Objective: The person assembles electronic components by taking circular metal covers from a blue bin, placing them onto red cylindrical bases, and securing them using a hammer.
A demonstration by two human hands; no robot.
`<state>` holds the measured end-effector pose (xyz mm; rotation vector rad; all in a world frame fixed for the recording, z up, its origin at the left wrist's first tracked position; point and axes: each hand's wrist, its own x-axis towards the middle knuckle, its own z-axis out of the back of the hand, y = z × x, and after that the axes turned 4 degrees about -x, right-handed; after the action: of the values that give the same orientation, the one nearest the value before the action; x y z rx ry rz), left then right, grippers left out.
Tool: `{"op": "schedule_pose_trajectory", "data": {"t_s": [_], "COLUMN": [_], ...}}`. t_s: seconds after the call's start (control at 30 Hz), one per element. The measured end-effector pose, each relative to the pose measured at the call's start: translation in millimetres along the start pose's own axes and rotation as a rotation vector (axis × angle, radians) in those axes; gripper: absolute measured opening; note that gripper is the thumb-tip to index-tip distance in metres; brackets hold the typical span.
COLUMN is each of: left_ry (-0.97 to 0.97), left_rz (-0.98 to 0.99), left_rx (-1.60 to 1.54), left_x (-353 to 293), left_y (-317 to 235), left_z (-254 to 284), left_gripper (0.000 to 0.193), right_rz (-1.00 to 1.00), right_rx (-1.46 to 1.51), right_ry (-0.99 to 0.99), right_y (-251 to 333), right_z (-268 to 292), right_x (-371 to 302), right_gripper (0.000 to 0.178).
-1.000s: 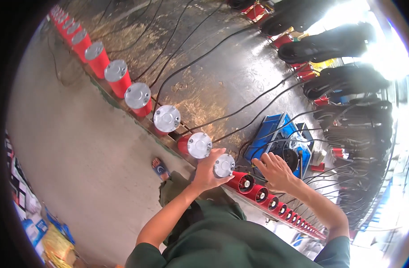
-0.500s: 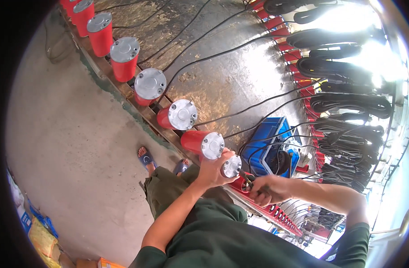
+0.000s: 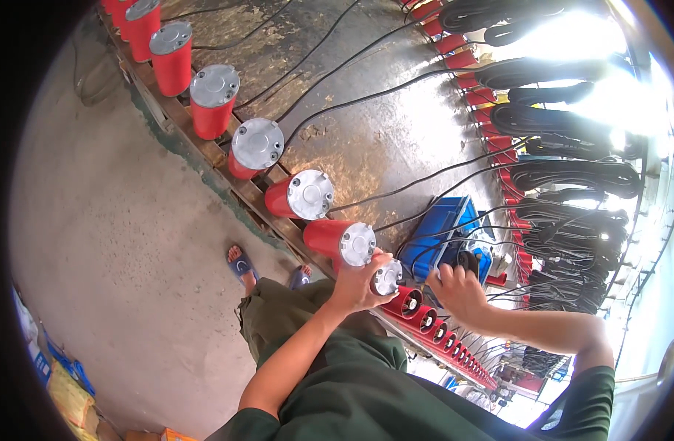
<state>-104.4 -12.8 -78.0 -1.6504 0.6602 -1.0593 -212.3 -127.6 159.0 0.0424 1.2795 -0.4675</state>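
My left hand (image 3: pixel 357 285) is wrapped round the silver end cap (image 3: pixel 387 277) of a red cylinder, its fingers over the top edge and its thumb along the lower side. A small dark piece (image 3: pixel 401 282) sticks out at the cap's right side. To the right, my right hand (image 3: pixel 458 295) is raised in front of the blue crate (image 3: pixel 443 220), its fingers curled. Whether it holds anything is hidden. Just above my left hand lies another red cylinder (image 3: pixel 323 235) with a silver cap (image 3: pixel 357 245).
Capped red cylinders (image 3: pixel 215 103) run up the pallet edge to the far left. Uncapped red tubes (image 3: pixel 404 303) continue to the lower right. Black cables cross the worn board (image 3: pixel 329 140). Coiled cables (image 3: pixel 572 176) hang at the right. Concrete floor (image 3: pixel 131 242) lies left.
My right hand has moved up and right, away from the cap where it was working a dark-handled hand tool. That tool no longer shows. My left hand keeps its hold on the cylinder.
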Motion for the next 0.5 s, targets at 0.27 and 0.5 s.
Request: {"op": "schedule_pose_trajectory", "data": {"t_s": [0.27, 0.5], "left_ry": [0.007, -0.011], "left_rz": [-0.005, -0.023], "left_rx": [-0.007, 0.008], "left_x": [-2, 0], "left_y": [2, 2], "left_z": [-4, -6], "left_gripper": [0.08, 0.08], "right_rz": [-0.089, -0.025], "right_rx": [0.899, 0.286], "right_ry": [0.461, 0.215], "right_y": [-3, -10], "right_z": [2, 4], "right_x": [13, 15], "right_gripper": [0.036, 0.028]}}
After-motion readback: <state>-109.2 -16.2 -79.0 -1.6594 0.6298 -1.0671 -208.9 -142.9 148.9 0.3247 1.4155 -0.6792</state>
